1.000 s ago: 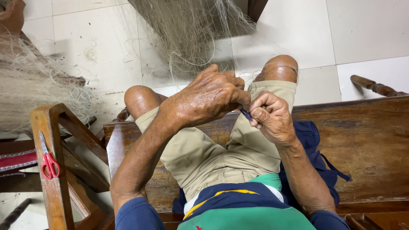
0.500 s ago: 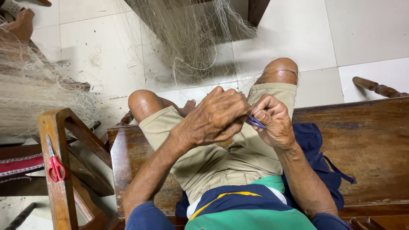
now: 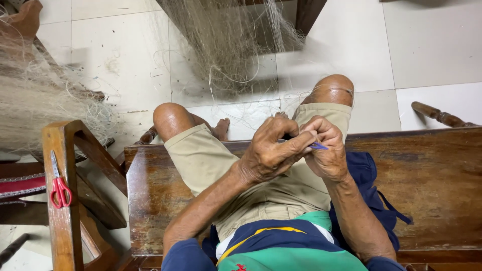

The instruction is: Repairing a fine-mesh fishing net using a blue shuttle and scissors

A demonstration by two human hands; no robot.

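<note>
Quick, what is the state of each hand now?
Left hand: closed, fingers pinching at the blue tool.
Right hand: closed, holding the blue tool.

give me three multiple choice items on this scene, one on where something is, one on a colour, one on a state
1. Where are the scissors?
A. on the arm of the wooden chair at the left
B. on the floor tiles
C. in the person's lap

2. What colour is the small tool pinched between the hands?
A. yellow
B. blue
C. white

3. How do the left hand and right hand stand?
A. both flat on the bench
B. far apart, one raised
C. close together over the lap, fingers curled around the tool

Answers:
1. A, the red-handled scissors lie along the chair arm.
2. B, a blue tip shows between the fingers.
3. C, both hands meet above the shorts, gripping, with fine net strands running towards them.
</note>
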